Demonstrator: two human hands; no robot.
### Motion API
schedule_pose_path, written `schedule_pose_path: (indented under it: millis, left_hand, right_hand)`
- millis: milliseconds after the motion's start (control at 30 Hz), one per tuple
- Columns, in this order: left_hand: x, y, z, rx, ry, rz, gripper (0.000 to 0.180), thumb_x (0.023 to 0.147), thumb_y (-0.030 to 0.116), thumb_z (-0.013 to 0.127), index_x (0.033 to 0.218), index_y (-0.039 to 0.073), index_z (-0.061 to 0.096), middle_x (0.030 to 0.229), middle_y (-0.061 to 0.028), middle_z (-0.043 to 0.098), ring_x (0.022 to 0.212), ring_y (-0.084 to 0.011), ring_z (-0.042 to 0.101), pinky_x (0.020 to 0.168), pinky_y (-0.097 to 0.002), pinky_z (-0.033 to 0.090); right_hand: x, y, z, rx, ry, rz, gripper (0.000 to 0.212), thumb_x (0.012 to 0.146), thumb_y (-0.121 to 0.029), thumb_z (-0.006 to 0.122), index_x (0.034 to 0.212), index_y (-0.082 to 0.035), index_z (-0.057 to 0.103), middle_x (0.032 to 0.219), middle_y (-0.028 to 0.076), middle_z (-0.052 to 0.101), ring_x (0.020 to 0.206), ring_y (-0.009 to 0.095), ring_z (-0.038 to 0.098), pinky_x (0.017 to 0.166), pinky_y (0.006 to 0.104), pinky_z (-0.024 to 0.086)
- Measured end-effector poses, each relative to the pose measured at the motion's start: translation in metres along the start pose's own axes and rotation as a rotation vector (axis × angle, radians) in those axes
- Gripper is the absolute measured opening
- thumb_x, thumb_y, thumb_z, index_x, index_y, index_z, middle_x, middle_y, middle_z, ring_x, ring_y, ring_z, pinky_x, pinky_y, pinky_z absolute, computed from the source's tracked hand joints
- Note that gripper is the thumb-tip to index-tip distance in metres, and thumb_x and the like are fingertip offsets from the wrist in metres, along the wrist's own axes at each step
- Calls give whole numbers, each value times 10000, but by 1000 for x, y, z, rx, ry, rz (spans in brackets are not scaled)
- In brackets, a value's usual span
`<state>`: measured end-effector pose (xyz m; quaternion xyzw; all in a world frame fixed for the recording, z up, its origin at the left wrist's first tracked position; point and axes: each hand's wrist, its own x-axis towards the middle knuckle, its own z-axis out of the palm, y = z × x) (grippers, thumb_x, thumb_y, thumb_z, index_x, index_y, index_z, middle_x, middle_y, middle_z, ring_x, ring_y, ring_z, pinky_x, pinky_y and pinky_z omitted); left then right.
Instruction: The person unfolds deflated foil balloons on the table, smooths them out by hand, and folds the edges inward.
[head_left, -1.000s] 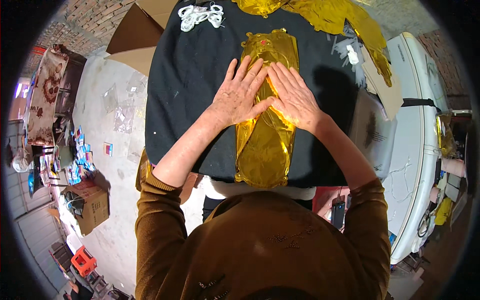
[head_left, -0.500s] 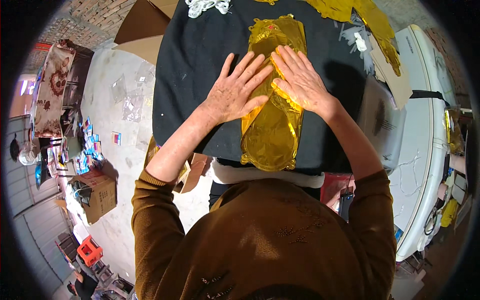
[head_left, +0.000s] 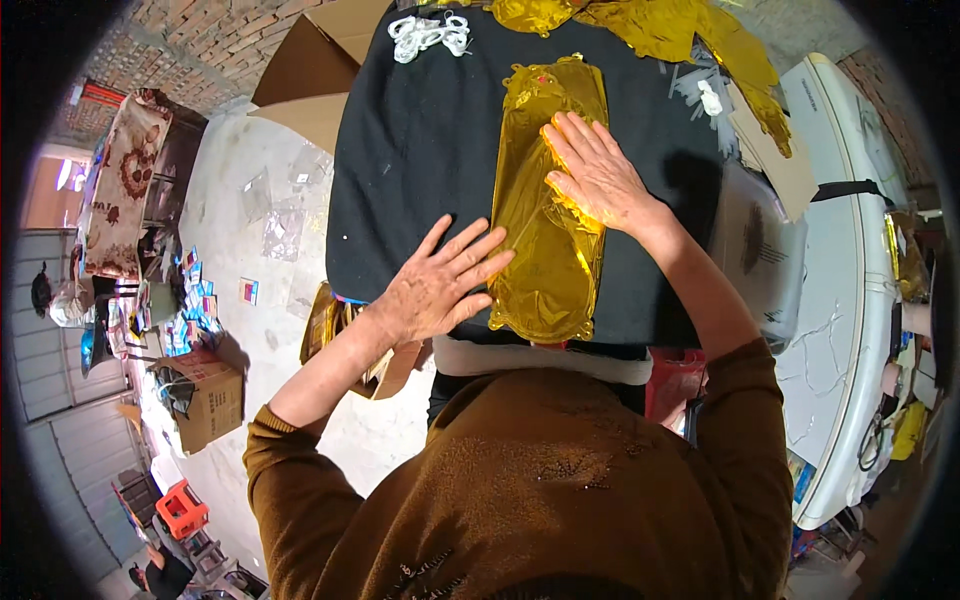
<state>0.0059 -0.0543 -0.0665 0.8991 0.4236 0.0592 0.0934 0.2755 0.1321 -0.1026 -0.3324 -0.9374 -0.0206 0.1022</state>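
**Around the black-covered table**

A white lacy piece [head_left: 430, 34] lies near the far left corner of the black cloth [head_left: 420, 170]. Crumpled gold foil [head_left: 690, 35] is heaped along the far edge. A flattened cardboard sheet [head_left: 305, 85] lies on the floor beyond the left edge. A white folding table [head_left: 850, 300] stands at the right. A cardboard box [head_left: 205, 395] sits on the floor.

Both hands [head_left: 440, 290] [head_left: 598, 172] flat, fingers spread
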Motion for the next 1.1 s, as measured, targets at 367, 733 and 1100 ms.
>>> schedule_pose_path:
  millis: [367,733,1100]
  left_hand:
    - [130,-32,7,-87,552,-156,569,995,242,573,1491,-8,450,1507,-236,482,1409,-356,463,1193,-492,322]
    - [160,-41,42,156,451,-301,660,1061,445,391,1546,-3,382,1600,-197,383,1511,-333,310,1243,-508,193]
    - [155,-39,41,156,305,-314,693,996,459,463,1538,29,429,1559,-196,440,1530,-360,248,1278,-556,66]
  right_hand:
    - [5,-4,-20,-113,-156,19,668,1048,-391,470,1590,-40,298,1665,154,264,1564,281,181,1280,460,113]
    - [14,18,-16,70,-24,-47,586,1010,-290,471,1508,12,406,1610,185,352,1526,316,270,1255,478,190]
    - [93,-11,9,439,-54,-277,486,1063,-337,477,1495,-119,517,1591,175,418,1539,252,283,1274,433,162]
